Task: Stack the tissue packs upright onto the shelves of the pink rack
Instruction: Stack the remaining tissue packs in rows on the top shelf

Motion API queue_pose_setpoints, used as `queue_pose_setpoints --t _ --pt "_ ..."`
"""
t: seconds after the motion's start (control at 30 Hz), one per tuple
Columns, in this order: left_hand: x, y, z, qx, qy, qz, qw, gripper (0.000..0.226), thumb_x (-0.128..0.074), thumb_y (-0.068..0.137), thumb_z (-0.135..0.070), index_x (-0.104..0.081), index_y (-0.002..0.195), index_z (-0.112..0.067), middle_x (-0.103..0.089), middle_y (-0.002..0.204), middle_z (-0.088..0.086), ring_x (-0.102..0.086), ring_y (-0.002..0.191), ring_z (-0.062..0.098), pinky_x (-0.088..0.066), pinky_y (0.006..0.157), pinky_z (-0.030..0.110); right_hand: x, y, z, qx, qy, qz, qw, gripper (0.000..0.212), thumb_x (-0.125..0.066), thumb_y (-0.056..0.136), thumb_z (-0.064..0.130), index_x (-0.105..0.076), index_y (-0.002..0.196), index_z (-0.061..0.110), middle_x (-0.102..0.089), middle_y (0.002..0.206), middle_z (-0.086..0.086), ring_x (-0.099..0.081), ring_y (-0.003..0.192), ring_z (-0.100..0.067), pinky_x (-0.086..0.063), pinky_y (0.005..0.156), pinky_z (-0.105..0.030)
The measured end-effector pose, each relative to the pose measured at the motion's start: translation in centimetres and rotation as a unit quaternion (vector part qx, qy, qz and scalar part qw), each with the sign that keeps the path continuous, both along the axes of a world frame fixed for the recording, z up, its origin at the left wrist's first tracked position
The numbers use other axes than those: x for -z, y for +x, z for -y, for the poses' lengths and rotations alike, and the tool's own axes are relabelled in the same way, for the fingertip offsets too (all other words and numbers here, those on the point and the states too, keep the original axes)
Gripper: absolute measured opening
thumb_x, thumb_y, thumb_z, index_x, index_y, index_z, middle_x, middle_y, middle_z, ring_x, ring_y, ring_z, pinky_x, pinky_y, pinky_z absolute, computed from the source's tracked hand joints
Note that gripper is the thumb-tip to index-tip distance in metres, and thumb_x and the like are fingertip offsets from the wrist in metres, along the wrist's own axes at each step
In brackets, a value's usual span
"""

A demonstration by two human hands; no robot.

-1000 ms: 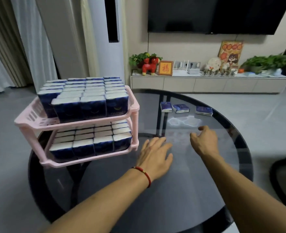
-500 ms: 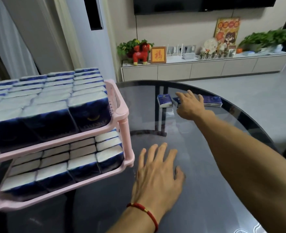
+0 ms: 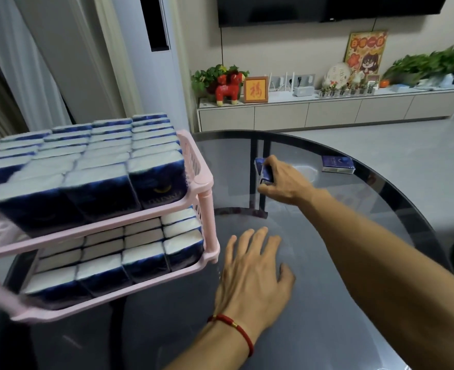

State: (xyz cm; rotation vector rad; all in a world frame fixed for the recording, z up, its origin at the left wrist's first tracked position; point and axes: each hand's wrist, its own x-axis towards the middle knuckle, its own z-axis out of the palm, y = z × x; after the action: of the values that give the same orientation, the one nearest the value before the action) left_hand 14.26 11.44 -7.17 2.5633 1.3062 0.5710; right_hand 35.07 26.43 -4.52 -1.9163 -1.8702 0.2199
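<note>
Now tissue pack (image 3: pixel 263 170) tilted on edge in rt hand (image 3: pixel 284 182), long axis toward rack (image 3: pixel 202 180).

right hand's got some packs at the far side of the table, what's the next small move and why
Probably lift the packs that the right hand grips and carry them back toward the pink rack. The fingers already curl round them, so nothing more is needed to pick them up. One more pack lies flat farther right for later. The left hand rests open by the rack.
</note>
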Motion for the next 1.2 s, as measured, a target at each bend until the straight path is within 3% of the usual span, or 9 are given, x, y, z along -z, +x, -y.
queue_pose_setpoints --t 0.27,0.37,0.5,0.63,0.7,0.8,0.87,1.03,1.2 --pt "-1.5 -0.4 0.3 -0.017 -0.101 0.082 0.991 0.058 -0.053 0.098 -0.029 -0.038 0.15 -0.011 -0.042 0.154 0.007 -0.035 0.144 0.025 -0.027 0.122 0.036 -0.6 -3.1 14.8 0.066 0.064 0.02 0.996 0.053 -0.085 0.076 0.022 -0.043 0.108 0.019 -0.058 0.092 0.003 -0.052 0.068 -0.014 -0.032 0.054 -0.017" --pt "-2.4 -0.9 1.2 -0.022 -0.135 0.126 0.983 0.055 -0.056 0.096 -0.019 -0.042 0.148 -0.01 -0.047 0.149 0.01 -0.04 0.14 0.026 -0.032 0.117 0.035 -1.6 -4.5 20.9 0.099 0.044 -0.098 0.989 0.058 -0.087 0.069 0.017 -0.048 0.112 0.021 -0.064 0.092 0.006 -0.061 0.073 -0.016 -0.043 0.057 -0.019" --pt "-3.7 -1.8 3.2 -0.021 -0.274 0.299 0.914 0.057 -0.063 0.082 -0.032 -0.057 0.137 -0.019 -0.064 0.134 0.003 -0.06 0.122 0.016 -0.046 0.107 0.033 -3.6 -6.2 25.8 0.176 0.017 -0.592 0.786 0.026 -0.07 0.089 0.004 -0.058 0.112 0.006 -0.064 0.118 -0.027 -0.068 0.095 -0.032 -0.062 0.082 -0.051" --pt "-4.8 -2.2 5.7 0.025 -0.422 0.397 0.814 0.026 -0.068 0.088 -0.013 -0.071 0.112 -0.021 -0.075 0.112 0.008 -0.072 0.102 0.018 -0.06 0.093 0.042 -5.2 -8.3 28.1 0.139 -0.023 -0.728 0.67 0.012 -0.057 0.094 0.001 -0.059 0.105 -0.004 -0.067 0.101 -0.029 -0.066 0.096 -0.035 -0.061 0.086 -0.051" --pt "-4.8 -3.1 6.3 0.011 -0.422 0.41 0.808 0.03 -0.066 0.09 0.004 -0.068 0.112 -0.016 -0.075 0.111 0.013 -0.074 0.102 0.024 -0.062 0.088 0.046 -5.5 -9.1 28.8 0.116 -0.052 -0.718 0.685 0.011 -0.057 0.095 0.003 -0.061 0.102 -0.004 -0.068 0.097 -0.025 -0.067 0.094 -0.033 -0.059 0.089 -0.051" --pt "-5.2 -5.8 6.6 -0.026 -0.398 0.395 0.828 0.026 -0.068 0.09 0.005 -0.066 0.112 -0.009 -0.076 0.106 0.014 -0.074 0.095 0.021 -0.064 0.08 0.037 -5.5 -9.3 28.8 0.107 -0.035 -0.502 0.858 0.029 -0.076 0.09 0.02 -0.059 0.111 0.008 -0.07 0.107 -0.017 -0.071 0.093 -0.026 -0.063 0.084 -0.046" --pt "-5.6 -7.5 6.6 -0.058 -0.386 0.387 0.836 0.018 -0.07 0.091 -0.001 -0.065 0.107 -0.005 -0.076 0.101 0.017 -0.073 0.084 0.022 -0.064 0.073 0.034 -5.9 -9.7 28.8 0.071 -0.016 -0.4 0.914 0.041 -0.081 0.085 0.031 -0.056 0.115 0.02 -0.069 0.108 -0.012 -0.067 0.09 -0.019 -0.061 0.077 -0.037" --pt "-5.9 -10.1 6.4 -0.09 -0.375 0.414 0.825 0.013 -0.071 0.091 -0.005 -0.068 0.103 -0.009 -0.074 0.101 0.015 -0.074 0.089 0.029 -0.065 0.071 0.044 -5.3 -12.0 28.5 -0.083 -0.09 -0.473 0.872 0.039 -0.053 0.091 0.012 -0.052 0.13 0.019 -0.067 0.117 -0.008 -0.067 0.097 -0.018 -0.057 0.082 -0.028" --pt "-6.0 -11.4 5.6 -0.056 -0.411 0.415 0.81 0.02 -0.066 0.091 -0.004 -0.07 0.11 -0.009 -0.071 0.106 0.017 -0.072 0.095 0.034 -0.062 0.074 0.044 -4.2 -13.7 27.7 -0.086 -0.083 -0.383 0.916 0.033 -0.053 0.104 0.009 -0.048 0.133 0.023 -0.064 0.124 0.0 -0.068 0.109 -0.015 -0.061 0.089 -0.036"
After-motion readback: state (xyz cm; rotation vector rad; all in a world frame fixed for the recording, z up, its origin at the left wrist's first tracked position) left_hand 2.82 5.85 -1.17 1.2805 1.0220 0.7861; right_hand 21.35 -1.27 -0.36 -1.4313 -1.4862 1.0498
